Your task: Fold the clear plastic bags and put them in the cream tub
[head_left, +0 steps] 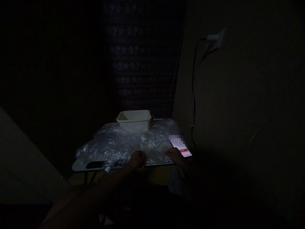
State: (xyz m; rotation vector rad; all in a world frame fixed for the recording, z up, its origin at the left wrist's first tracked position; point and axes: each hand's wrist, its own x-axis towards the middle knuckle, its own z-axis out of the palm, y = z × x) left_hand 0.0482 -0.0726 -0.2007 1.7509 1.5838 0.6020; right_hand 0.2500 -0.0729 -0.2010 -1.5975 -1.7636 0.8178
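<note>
A crumpled clear plastic sheet (114, 143) covers most of a small white table (79, 165). At the table's front edge, my left hand (137, 159) is closed in a fist on the plastic sheet. My right hand (175, 155) lies to its right, with its fingers curled inward over the sheet; dim light hides what is between them. Just beyond those fingertips is a pale, roundish patch (164, 146), too dark to identify. A lit phone (182, 149) rests close beside my right hand, at the table's right side.
Toward the back of the table, a cream plastic tub (134, 125) stands on the sheet. A dark slatted blind (133, 70) hangs behind it. On the right wall, a black cable (193, 89) drops from a socket (214, 40) to the table's right side. The room is very dark.
</note>
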